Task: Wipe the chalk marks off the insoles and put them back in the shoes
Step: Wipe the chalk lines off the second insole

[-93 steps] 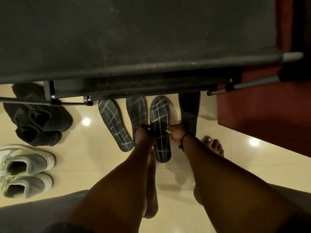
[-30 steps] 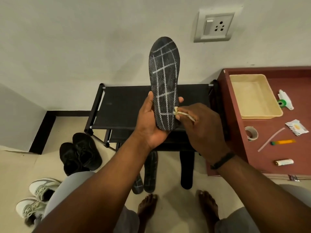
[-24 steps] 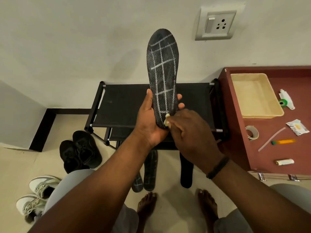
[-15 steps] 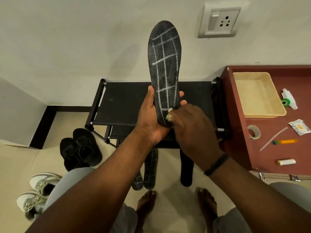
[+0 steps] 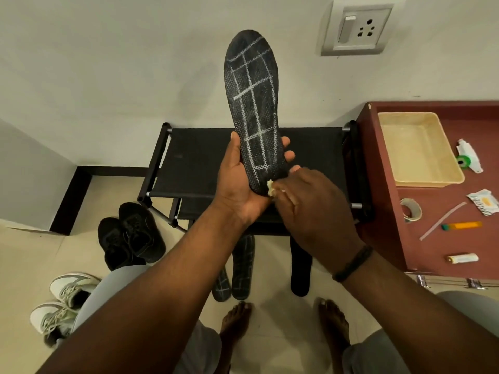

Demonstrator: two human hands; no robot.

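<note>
My left hand (image 5: 240, 182) grips the heel end of a black insole (image 5: 252, 103), held upright, toe up, with a white chalk grid across it. A small pale cloth (image 5: 270, 190) is pinched in my right hand (image 5: 316, 209) and pressed against the insole's heel. Two more chalk-marked insoles (image 5: 241, 268) and a plain black insole (image 5: 299, 265) lie on the floor below the rack, partly hidden by my arms. Black shoes (image 5: 132, 236) and white-grey sneakers (image 5: 64, 300) stand at the left.
A black fabric shoe rack (image 5: 194, 157) stands against the wall ahead. A red-brown table (image 5: 442, 201) at the right carries a beige tray (image 5: 418, 149), a tape roll (image 5: 410, 210), a battery (image 5: 461, 258) and small items. My bare feet (image 5: 235, 319) stand on the tiled floor.
I picked the insole up off the floor and raised it upright. Over the last second my right hand brought the cloth down to the heel end, where it rubs.
</note>
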